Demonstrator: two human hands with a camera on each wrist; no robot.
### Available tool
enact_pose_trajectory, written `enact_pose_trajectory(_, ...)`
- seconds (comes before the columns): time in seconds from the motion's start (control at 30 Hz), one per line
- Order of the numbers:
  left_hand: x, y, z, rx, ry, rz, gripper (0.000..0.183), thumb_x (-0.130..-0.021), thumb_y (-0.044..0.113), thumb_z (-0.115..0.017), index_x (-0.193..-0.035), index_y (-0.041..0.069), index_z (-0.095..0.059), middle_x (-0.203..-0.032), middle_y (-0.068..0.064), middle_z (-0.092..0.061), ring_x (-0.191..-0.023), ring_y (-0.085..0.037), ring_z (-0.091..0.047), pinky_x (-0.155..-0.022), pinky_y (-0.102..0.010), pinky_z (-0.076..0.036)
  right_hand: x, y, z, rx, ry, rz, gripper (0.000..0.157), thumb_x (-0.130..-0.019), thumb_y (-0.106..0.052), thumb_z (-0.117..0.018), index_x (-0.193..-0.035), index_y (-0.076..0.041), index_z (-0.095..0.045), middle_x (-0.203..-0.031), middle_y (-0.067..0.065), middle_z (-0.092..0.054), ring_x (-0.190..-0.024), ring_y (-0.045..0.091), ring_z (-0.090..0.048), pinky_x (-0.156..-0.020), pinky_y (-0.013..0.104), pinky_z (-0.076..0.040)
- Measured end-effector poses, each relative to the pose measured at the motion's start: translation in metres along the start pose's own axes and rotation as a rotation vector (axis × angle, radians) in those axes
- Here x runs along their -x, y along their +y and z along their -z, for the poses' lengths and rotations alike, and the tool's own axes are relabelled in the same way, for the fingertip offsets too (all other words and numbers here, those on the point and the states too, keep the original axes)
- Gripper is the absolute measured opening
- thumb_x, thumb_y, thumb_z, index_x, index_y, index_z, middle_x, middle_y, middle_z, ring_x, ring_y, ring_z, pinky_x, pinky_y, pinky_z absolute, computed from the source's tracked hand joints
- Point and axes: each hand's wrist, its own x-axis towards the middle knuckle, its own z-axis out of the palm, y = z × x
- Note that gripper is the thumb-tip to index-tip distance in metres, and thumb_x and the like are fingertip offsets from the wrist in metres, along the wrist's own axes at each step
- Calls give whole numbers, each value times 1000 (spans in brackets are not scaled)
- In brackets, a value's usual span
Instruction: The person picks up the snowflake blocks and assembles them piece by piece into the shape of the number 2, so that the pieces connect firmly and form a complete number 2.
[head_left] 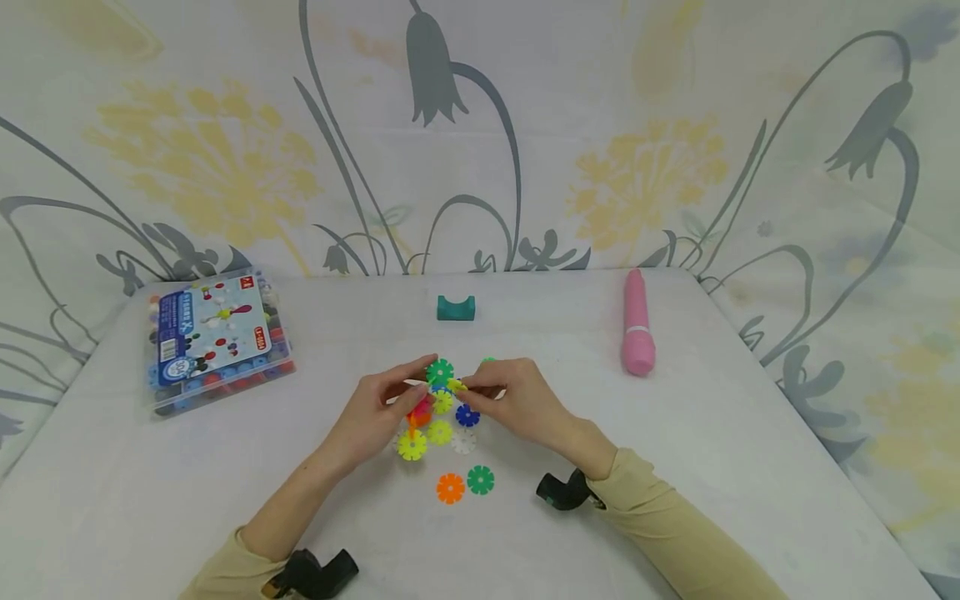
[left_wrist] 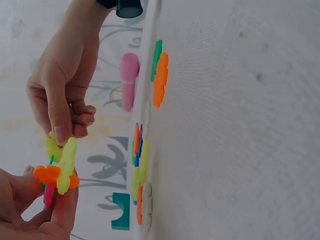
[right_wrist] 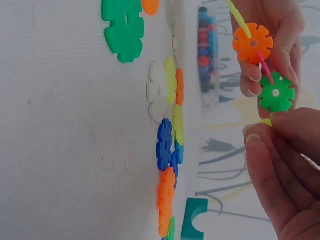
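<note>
Above the white table, my left hand point(head_left: 371, 414) holds a chain of notched plastic flower discs slotted together. In the right wrist view the chain runs from a yellow disc point(right_wrist: 239, 19) through an orange disc point(right_wrist: 245, 46) and a pink disc point(right_wrist: 265, 66) to a green disc point(right_wrist: 276, 93). My right hand point(head_left: 528, 404) pinches another yellow disc point(right_wrist: 266, 121) between thumb and fingertips, right at the green disc's edge. Loose discs lie beneath the hands, among them a blue disc point(head_left: 467, 415) and a white disc point(head_left: 463, 442); the hands partly hide this group.
Nearer the body lie a loose orange disc point(head_left: 451, 488) and a loose green disc point(head_left: 481, 480). A clear box of coloured pieces point(head_left: 217, 329) stands at the left. Behind the hands is a teal notched block point(head_left: 456, 309); a pink cylindrical object point(head_left: 637, 325) lies back right.
</note>
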Motion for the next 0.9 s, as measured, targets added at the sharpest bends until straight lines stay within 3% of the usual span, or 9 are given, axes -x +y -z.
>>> enact_pose_trajectory(0.17,0,-1,1,-61,-24,-53,42,-102,2,-51,-143,6,-55,-117,-14,-67,-111,-30,-64,-100,-45,-52,0,-2,-1,51,-15,84,8,-83,-3,-79,-92,-2,-80,-73,2,-70,-63,6,-59,-61,16,-53)
enact_pose_trajectory(0.4,1,2,0,-87,-24,-103,40,-100,-3,-52,-139,2,-58,-97,-9,-63,-90,-22,-65,-83,-20,-54,1,-8,-4,106,-6,113,6,-81,-1,-80,-87,0,-79,-66,2,-66,-57,5,-56,-55,13,-47)
enact_pose_trajectory(0.7,2,2,-6,-83,-10,-103,40,-99,-5,-52,-138,0,-58,-94,-6,-60,-89,-20,-66,-83,-18,-54,4,-14,-8,117,35,70,3,-82,0,-78,-80,2,-78,-65,4,-68,-56,7,-57,-55,13,-48)
enact_pose_trajectory(0.9,1,-1,-9,-134,-1,-110,40,-98,-3,-55,-138,3,-59,-96,-5,-60,-88,-20,-63,-80,-19,-54,3,-18,-10,102,41,12,4,-82,1,-77,-78,0,-76,-62,2,-67,-55,5,-58,-55,14,-50)
